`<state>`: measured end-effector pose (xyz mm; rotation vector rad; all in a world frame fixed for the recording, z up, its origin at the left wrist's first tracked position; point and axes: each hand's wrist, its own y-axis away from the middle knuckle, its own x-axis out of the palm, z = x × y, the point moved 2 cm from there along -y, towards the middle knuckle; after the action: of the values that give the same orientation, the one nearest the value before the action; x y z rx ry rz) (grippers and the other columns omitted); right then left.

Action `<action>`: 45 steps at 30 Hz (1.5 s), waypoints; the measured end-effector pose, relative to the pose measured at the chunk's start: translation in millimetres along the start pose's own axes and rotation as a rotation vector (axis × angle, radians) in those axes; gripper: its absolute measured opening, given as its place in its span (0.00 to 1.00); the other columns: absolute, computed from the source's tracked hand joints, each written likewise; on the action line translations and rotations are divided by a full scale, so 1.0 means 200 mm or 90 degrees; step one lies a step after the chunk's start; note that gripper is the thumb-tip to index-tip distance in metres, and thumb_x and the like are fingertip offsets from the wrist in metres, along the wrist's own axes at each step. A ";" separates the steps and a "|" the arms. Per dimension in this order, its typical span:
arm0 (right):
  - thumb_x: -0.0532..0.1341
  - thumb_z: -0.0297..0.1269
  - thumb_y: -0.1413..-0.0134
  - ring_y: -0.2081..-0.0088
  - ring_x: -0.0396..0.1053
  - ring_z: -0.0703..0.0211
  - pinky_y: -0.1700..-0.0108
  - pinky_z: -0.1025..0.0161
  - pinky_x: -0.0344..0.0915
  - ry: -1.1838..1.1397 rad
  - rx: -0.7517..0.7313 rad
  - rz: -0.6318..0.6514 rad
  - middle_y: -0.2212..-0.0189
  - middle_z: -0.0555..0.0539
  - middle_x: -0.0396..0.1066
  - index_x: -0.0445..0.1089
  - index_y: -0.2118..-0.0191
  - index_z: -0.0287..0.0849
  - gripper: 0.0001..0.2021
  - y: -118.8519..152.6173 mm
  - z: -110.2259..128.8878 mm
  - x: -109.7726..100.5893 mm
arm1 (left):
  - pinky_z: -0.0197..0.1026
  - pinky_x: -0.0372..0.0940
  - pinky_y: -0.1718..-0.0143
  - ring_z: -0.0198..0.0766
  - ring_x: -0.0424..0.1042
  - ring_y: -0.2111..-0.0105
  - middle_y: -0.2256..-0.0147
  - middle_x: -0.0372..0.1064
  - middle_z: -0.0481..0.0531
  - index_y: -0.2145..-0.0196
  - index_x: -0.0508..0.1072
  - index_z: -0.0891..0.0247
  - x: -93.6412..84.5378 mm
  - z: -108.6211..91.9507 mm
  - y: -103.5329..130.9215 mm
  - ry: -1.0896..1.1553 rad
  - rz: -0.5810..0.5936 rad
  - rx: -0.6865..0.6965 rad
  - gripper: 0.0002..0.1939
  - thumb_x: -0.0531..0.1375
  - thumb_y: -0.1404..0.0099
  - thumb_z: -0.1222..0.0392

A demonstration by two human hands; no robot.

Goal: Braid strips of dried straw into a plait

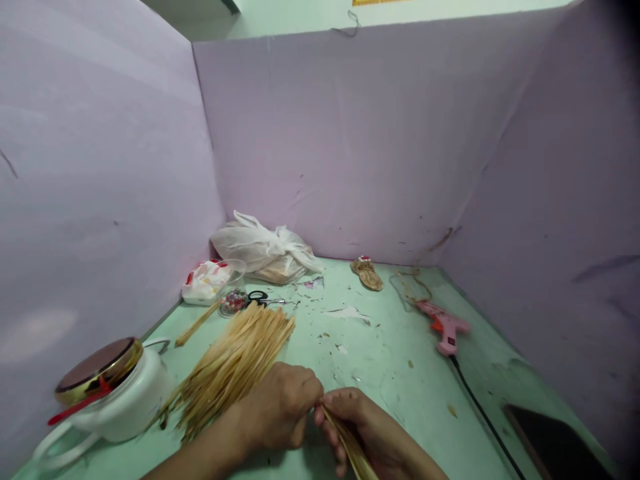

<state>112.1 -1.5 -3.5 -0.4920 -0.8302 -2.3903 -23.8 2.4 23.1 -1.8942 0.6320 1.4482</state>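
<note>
Near the bottom centre, my right hand is closed around a narrow bundle of straw strips, which runs down toward the lower edge. My left hand is curled with its fingertips at the top end of that bundle, touching my right fingers; what it pinches is too small to make out. A large loose pile of pale straw lies just left of my left hand, partly behind the forearm.
A white pot with a lid and red spoon stands left. Behind are scissors, a bead container, a plastic bag and a small woven piece. A pink glue gun and dark flat object lie right.
</note>
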 end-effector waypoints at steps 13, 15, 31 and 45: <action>0.55 0.40 0.59 0.86 0.34 0.74 0.85 0.72 0.36 -0.029 -0.036 -0.084 0.88 0.61 0.40 0.57 0.80 0.41 0.09 -0.02 0.04 -0.04 | 0.36 0.60 0.60 0.35 0.67 0.61 0.61 0.68 0.54 0.53 0.64 0.63 0.01 0.06 -0.01 0.331 -0.114 -0.112 0.14 0.47 0.36 0.64; 0.54 0.40 0.59 0.86 0.35 0.73 0.86 0.72 0.36 -0.004 -0.033 -0.077 0.88 0.61 0.41 0.57 0.80 0.41 0.09 -0.02 0.04 -0.04 | 0.36 0.61 0.62 0.36 0.67 0.63 0.63 0.68 0.54 0.55 0.65 0.63 0.02 0.04 -0.02 0.285 -0.083 -0.063 0.14 0.47 0.36 0.66; 0.51 0.49 0.49 0.79 0.50 0.66 0.77 0.68 0.48 0.409 -0.164 -0.112 0.83 0.53 0.53 0.63 0.77 0.39 0.18 -0.03 -0.02 -0.05 | 0.38 0.49 0.79 0.36 0.62 0.78 0.75 0.66 0.51 0.73 0.63 0.62 0.01 0.01 -0.01 -0.023 0.092 -0.072 0.03 0.51 0.45 0.66; 0.47 0.41 0.49 0.77 0.48 0.65 0.76 0.67 0.47 0.566 -0.180 -0.146 0.82 0.54 0.50 0.52 0.80 0.42 0.13 -0.04 -0.02 -0.05 | 0.39 0.50 0.78 0.37 0.64 0.76 0.74 0.66 0.51 0.74 0.61 0.62 0.02 0.02 -0.04 0.006 0.147 -0.091 0.05 0.48 0.41 0.65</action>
<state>114.2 5.6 -15.8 0.5829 -0.1478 -2.5542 -20.8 11.0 20.7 -1.9912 0.7911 1.6687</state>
